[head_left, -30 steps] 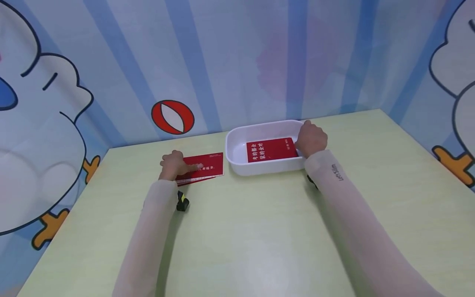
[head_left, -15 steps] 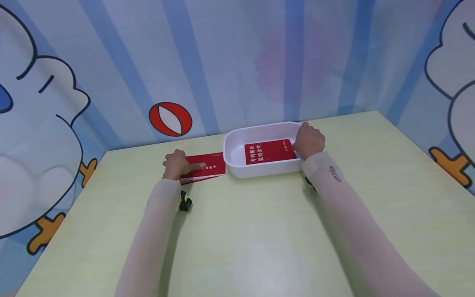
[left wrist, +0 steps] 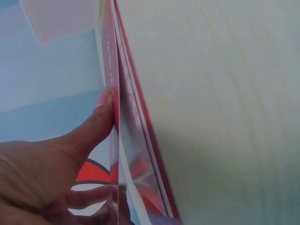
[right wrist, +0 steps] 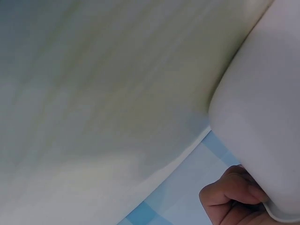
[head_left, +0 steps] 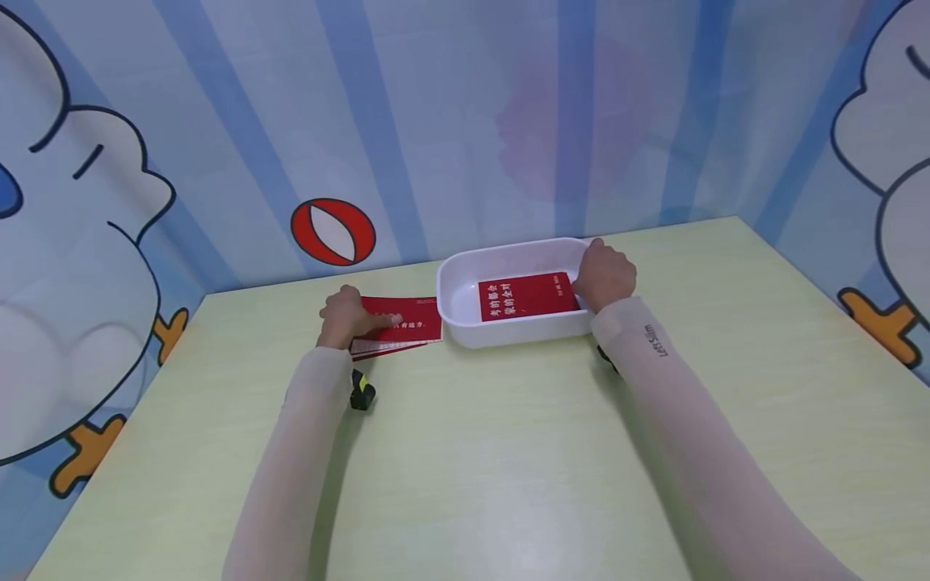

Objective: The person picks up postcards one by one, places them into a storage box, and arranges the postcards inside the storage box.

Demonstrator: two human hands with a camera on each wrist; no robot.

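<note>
A pale green table [head_left: 508, 452] stands in a corner of blue-striped walls painted with cartoon ducks and a red and white ball [head_left: 333, 231].

Nearest the person, two sleeved forearms run from the near edge toward the far edge. A small black and yellow device [head_left: 359, 393] sits under the left wrist.

Further out, left of the middle and close to the far edge, lies a small stack of red cards [head_left: 402, 327]. The left hand [head_left: 347, 318] rests on its left end, thumb and fingers curled round the edge. In the left wrist view the thumb [left wrist: 96, 123] presses the face of the top card [left wrist: 114, 126], which stands peeled away from the cards below, with the lower fingers tucked behind it. Over the last second this hand has hardly moved in the head view; the stack has kept its place. The top card looks separated and ready to lift, but it has not left the stack.

Just right of the stack, at the middle of the far edge, sits a white tray [head_left: 465, 270] with one red card [head_left: 529, 295] flat on its floor. The right hand [head_left: 605, 274] grips the tray's right rim, fingers curled over the lip, as the right wrist view shows [right wrist: 232, 194]. It has held there unchanged, steadying the tray.
</note>
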